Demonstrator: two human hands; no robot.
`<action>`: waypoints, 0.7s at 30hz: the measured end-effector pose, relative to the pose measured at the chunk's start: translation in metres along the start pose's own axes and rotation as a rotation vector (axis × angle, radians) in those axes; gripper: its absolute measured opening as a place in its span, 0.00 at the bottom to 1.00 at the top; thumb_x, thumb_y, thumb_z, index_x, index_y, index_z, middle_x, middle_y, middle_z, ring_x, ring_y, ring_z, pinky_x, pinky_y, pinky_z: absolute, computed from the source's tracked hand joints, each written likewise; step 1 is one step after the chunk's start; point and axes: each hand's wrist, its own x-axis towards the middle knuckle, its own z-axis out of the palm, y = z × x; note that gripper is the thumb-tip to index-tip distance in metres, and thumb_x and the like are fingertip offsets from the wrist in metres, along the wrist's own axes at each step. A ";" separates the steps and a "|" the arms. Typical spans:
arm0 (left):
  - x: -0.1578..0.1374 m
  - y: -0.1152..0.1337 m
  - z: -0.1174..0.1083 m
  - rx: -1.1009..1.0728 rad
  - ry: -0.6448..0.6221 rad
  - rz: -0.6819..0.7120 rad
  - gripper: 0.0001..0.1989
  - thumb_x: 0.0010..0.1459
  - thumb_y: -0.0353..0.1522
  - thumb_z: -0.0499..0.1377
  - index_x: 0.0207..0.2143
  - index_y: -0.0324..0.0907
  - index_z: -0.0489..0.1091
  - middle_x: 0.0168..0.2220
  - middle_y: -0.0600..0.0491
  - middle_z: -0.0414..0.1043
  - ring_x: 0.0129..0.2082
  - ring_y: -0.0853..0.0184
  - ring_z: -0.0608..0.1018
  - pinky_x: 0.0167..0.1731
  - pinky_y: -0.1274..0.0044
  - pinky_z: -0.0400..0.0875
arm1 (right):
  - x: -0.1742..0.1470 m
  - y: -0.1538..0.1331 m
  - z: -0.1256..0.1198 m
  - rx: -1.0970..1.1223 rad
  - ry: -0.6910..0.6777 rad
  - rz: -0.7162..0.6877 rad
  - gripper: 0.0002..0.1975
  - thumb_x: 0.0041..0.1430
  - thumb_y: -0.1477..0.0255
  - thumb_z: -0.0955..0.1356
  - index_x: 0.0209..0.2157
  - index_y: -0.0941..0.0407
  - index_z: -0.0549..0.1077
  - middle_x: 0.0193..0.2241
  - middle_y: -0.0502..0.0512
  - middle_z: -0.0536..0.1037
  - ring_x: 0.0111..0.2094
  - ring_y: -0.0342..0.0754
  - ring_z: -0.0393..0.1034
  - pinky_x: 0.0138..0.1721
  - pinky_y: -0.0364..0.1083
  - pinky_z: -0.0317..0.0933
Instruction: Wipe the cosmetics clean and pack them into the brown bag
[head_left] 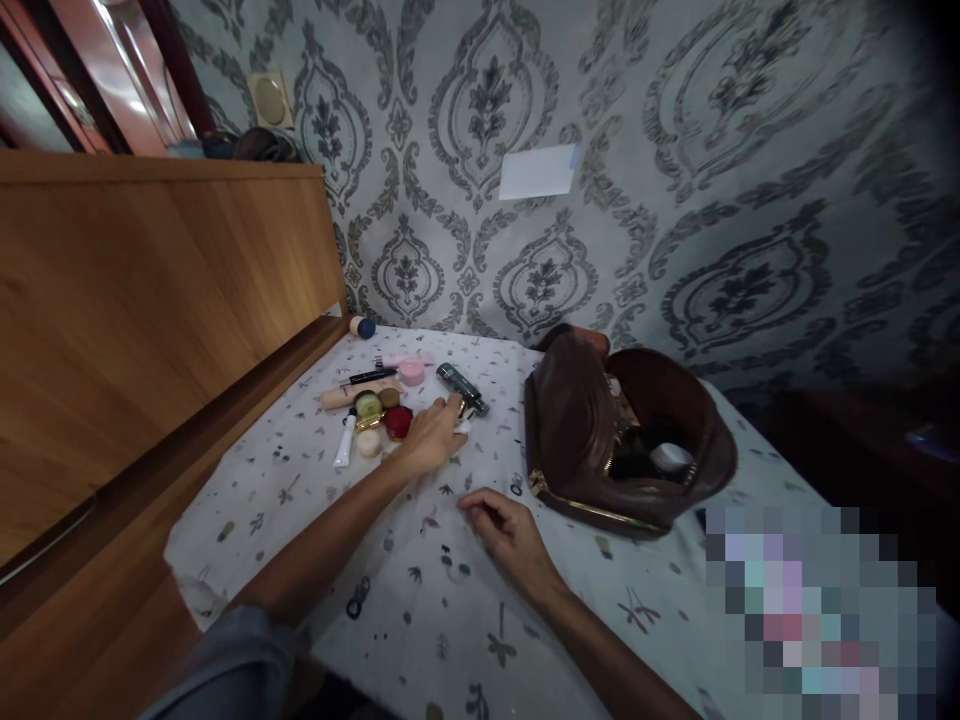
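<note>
My left hand (431, 437) reaches among small cosmetics on a patterned white cloth (420, 610). Its fingers are closed around a small whitish item, mostly hidden, whose kind I cannot make out. Just beyond the fingertips lies a dark green patterned case (461, 388). Left of that hand are a red round jar (398, 422), a green-lidded jar (368, 404), a cream-coloured jar (368, 443) and a white tube (345, 442). My right hand (510, 535) rests low over the cloth, fingers loosely bent and apart, holding nothing. A brown leather bag (570, 420) stands unzipped to its right.
Behind these lie a pink jar (410, 372), a black pen-like stick (373, 376), a beige tube (349, 393) and a dark-capped bottle (364, 327). A wooden panel (172, 290) borders the left. The patterned wall (465, 240) closes off the back.
</note>
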 end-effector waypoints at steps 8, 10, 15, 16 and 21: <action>-0.028 0.006 0.013 -0.299 0.057 0.099 0.25 0.53 0.28 0.56 0.54 0.43 0.59 0.45 0.49 0.71 0.45 0.59 0.74 0.45 0.71 0.68 | -0.002 0.000 0.002 0.078 0.045 0.038 0.14 0.60 0.62 0.64 0.40 0.56 0.74 0.36 0.57 0.79 0.37 0.50 0.72 0.37 0.45 0.64; -0.038 0.011 0.013 -0.440 0.118 0.135 0.25 0.50 0.25 0.57 0.51 0.44 0.60 0.45 0.50 0.70 0.45 0.60 0.73 0.46 0.71 0.67 | -0.003 0.001 0.004 0.105 0.084 0.033 0.15 0.60 0.60 0.65 0.41 0.56 0.72 0.37 0.57 0.78 0.37 0.49 0.72 0.37 0.45 0.65; -0.053 0.016 0.021 -0.635 0.229 0.118 0.20 0.50 0.26 0.57 0.46 0.45 0.59 0.39 0.55 0.68 0.38 0.64 0.72 0.41 0.74 0.66 | -0.004 0.009 0.009 0.139 0.149 0.011 0.18 0.58 0.60 0.68 0.46 0.54 0.66 0.39 0.56 0.77 0.37 0.48 0.72 0.38 0.46 0.66; -0.054 0.017 0.023 -0.649 0.243 0.112 0.18 0.51 0.27 0.57 0.45 0.45 0.58 0.37 0.56 0.67 0.37 0.65 0.72 0.40 0.74 0.66 | -0.003 0.010 0.010 0.146 0.141 0.012 0.19 0.57 0.61 0.69 0.47 0.54 0.65 0.38 0.54 0.77 0.36 0.48 0.71 0.38 0.46 0.65; -0.056 0.018 0.026 -0.627 0.251 0.128 0.09 0.55 0.32 0.56 0.39 0.45 0.59 0.32 0.57 0.64 0.32 0.67 0.70 0.35 0.76 0.63 | 0.000 0.008 0.009 0.163 0.078 0.033 0.17 0.54 0.65 0.70 0.44 0.54 0.66 0.29 0.47 0.73 0.30 0.45 0.67 0.32 0.43 0.60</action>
